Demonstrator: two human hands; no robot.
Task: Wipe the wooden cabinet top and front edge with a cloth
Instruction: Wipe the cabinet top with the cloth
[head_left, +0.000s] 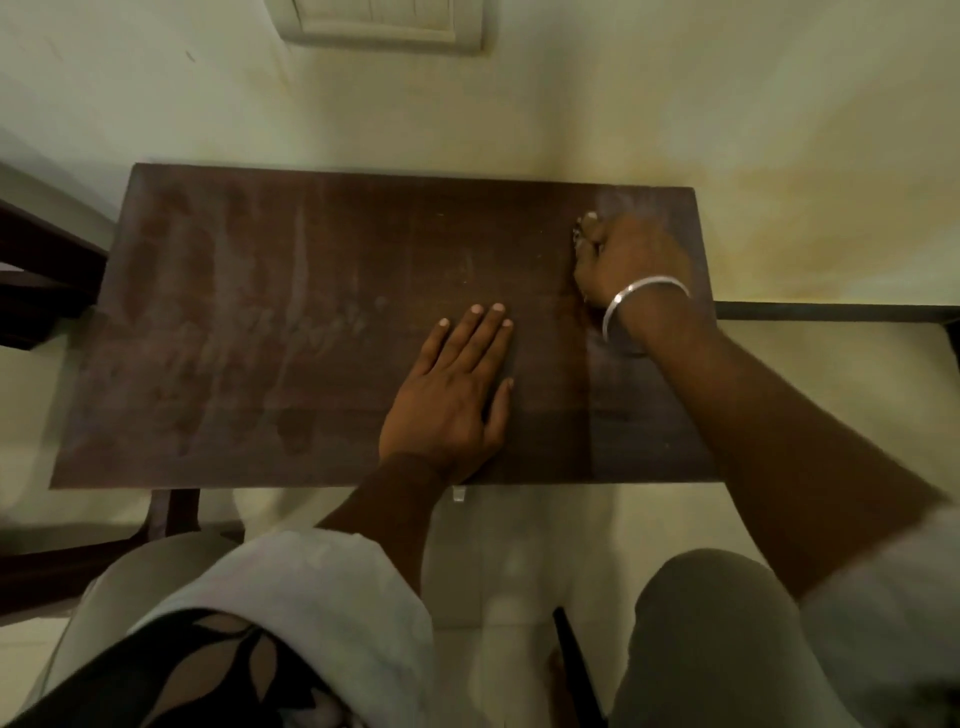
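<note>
Against a pale wall, seen from straight above, a person leans over a dark wooden cabinet top, both bare hands on the surface. The left hand lies flat at about 6 o'clock from the surface's centre, palm down, fingers together and stretched toward the wall, thumb out to the side; its grip is slack and empty, holding nothing. The right hand is at about 2 o'clock, near the far right corner, fingers curled under in a tight grip around a small bunched cloth, of which only a pale scrap shows past the knuckles. The hand hides most of the cloth. A silver bangle circles the right wrist. Pale dusty smears and streaks cover the left half of the surface, toward 9 o'clock, while the strip below the right forearm looks darker and more even. The front edge runs along the bottom of the top at 6 o'clock, with a small pale fitting just under it, below the left wrist. White sleeves are pushed up both forearms. At 12 o'clock a white switch plate sits on the wall. Dark wooden furniture stands at 9 o'clock, just beside the cabinet. The frame is slightly blurred.
</note>
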